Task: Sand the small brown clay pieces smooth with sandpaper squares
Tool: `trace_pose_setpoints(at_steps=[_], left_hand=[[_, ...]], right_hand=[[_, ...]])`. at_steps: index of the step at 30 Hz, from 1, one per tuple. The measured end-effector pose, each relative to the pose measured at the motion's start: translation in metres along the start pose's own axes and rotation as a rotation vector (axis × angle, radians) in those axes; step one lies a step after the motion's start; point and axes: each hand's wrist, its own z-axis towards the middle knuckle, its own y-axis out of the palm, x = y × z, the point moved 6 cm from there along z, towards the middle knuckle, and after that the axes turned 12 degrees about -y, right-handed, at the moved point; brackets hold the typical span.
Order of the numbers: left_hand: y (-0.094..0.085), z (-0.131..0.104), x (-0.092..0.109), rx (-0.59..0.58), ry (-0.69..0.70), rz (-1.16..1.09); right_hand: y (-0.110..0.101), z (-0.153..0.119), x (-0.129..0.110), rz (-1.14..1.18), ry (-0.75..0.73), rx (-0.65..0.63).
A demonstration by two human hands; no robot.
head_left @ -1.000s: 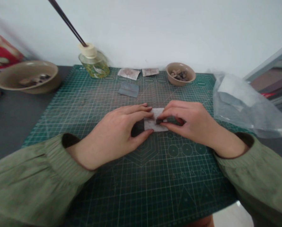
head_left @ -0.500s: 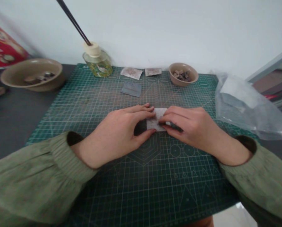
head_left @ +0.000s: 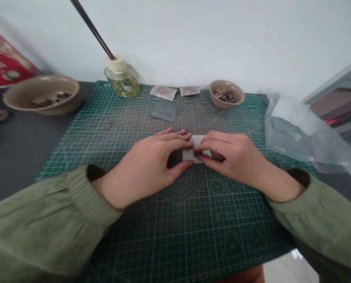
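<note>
A small whitish sheet (head_left: 188,156) lies flat on the green cutting mat (head_left: 175,243), in front of me. My left hand (head_left: 152,165) rests at the sheet's left side, thumb and fingers spread, the fingertips on its left edge. Over the sheet's right part, my right hand (head_left: 231,151) pinches a small dark piece (head_left: 196,153) between thumb and fingers, against the sheet's surface. Most of that piece is hidden by the fingers.
Along the back lie two stained white sheets (head_left: 163,92) and a grey sheet (head_left: 164,112). A small bowl (head_left: 227,103) holds several small blocks. Further left are a bottle with sticks (head_left: 124,80) and a larger bowl (head_left: 54,109); a plastic bag (head_left: 299,129) lies right.
My right hand has moved slightly left over the sheet with the dark piece. My left hand has stayed almost in place. The view has shifted slightly.
</note>
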Motion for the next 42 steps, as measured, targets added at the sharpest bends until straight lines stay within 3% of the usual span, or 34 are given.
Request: trace_pose_setpoints(at_steps=[42], left_hand=[[0.0020, 0.0012, -0.0050, -0.005, 0.011, -0.004]], right_hand=[[0.0020, 0.0032, 0.0059, 0.141, -0.050, 0.084]])
